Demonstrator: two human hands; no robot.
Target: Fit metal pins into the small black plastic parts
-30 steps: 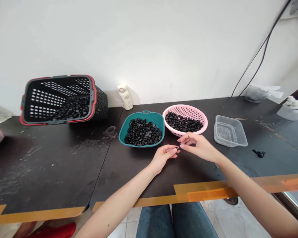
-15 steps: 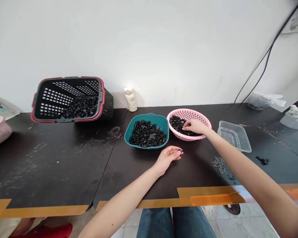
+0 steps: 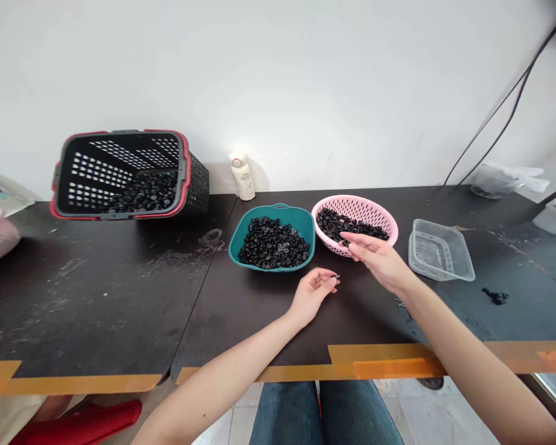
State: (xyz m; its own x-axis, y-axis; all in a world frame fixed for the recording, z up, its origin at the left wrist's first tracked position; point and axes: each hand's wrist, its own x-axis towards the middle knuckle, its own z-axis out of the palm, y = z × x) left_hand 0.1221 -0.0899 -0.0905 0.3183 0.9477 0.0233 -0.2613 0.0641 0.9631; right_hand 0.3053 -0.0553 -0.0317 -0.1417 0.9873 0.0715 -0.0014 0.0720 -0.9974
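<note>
Dark tabletop (image 3: 97, 296), black plastic pieces (image 3: 273, 246) heaped in a teal bowl (image 3: 301, 217).

My left hand (image 3: 312, 295) pinches a small piece (image 3: 335, 276) at the fingertips, a firm hold suiting it; my right hand (image 3: 375, 259), fingers loosely curled, hangs over the pink colander (image 3: 356, 201) rim, any grip unclear.

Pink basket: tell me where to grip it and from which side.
Grip the right side of the rim of the pink basket, coming from the right. The raised round rim gives a firm lip above the perforated wall, and the black pieces lie inside, clear of it. The teal bowl crowds the left, while the clear plastic tray leaves a narrow gap on the right.
</note>
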